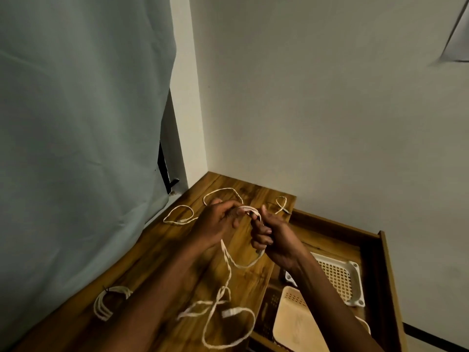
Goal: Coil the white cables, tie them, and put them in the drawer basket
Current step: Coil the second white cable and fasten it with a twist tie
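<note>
Coiling a white cable over the wooden bench

Grainy wood bench (pixel 162 252), open drawer with a perforated plastic basket (pixel 340 278); left hand (pixel 215 222) and right hand (pixel 269 237), each grip clamped on the thin, limp cable (pixel 228 273). Best keep loops even, feeding slack steadily. A tied coil (pixel 106 301) lies near.

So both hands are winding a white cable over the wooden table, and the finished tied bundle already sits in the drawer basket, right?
Not quite. In the head view both hands hold the white cable, but the tied bundle lies on the wooden table, left of the arms, not in the drawer basket.
</note>
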